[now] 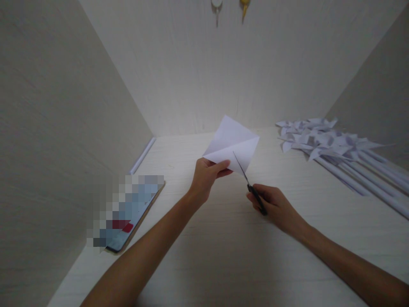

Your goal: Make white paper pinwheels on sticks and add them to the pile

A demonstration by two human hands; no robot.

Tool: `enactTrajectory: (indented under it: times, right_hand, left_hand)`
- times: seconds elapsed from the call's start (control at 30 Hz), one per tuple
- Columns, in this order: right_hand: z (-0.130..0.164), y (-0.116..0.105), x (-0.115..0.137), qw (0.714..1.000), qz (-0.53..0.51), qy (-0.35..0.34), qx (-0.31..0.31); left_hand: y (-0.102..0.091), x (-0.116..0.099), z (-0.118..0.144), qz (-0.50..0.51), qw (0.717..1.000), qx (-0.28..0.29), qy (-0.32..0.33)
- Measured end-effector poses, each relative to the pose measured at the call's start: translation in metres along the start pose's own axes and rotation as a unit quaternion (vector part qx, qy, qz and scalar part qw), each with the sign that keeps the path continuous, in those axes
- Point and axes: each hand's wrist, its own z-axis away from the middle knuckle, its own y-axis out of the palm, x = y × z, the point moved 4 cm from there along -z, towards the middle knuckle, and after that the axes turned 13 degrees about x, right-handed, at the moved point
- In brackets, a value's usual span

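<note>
White paper square [232,144], creased along diagonals, held up mid-scene above the surface, tilted corner-up, pinched at its near-left corner. Scissors [251,186], black handles, thin blades pointing far-left, cutting into the paper's near edge.

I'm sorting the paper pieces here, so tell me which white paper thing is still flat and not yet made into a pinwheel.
The creased paper square pinched in the left hand; the pinwheels lie folded on sticks at right.

Both hands [207,175] [275,204] raised, fingers closed.
</note>
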Motion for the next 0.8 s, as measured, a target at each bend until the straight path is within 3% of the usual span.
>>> enactTrajectory:
  times: [0.3, 0.4, 0.53, 0.67, 0.8]
  right_hand:
    - [-0.001, -0.003, 0.000, 0.999, 0.048, -0.003, 0.004]
    - [0.000, -0.003, 0.004, 0.997, 0.077, -0.019, 0.026]
    - [0.000, -0.004, 0.001, 0.996, 0.070, -0.012, 0.058]
    - [-0.004, -0.004, -0.010, 0.998, 0.018, -0.011, 0.058]
    - [-0.007, -0.003, -0.016, 0.997, -0.050, -0.020, 0.055]
  left_hand:
    - [-0.016, -0.019, -0.006, -0.115, 0.992, -0.034, 0.045]
    - [-0.023, -0.034, -0.008, -0.238, 0.968, -0.030, 0.070]
    - [-0.029, -0.046, -0.008, -0.380, 0.925, 0.008, 0.021]
    - [-0.036, -0.049, -0.008, -0.346, 0.937, -0.042, 0.025]
    - [-0.037, -0.042, -0.010, -0.212, 0.970, -0.109, 0.044]
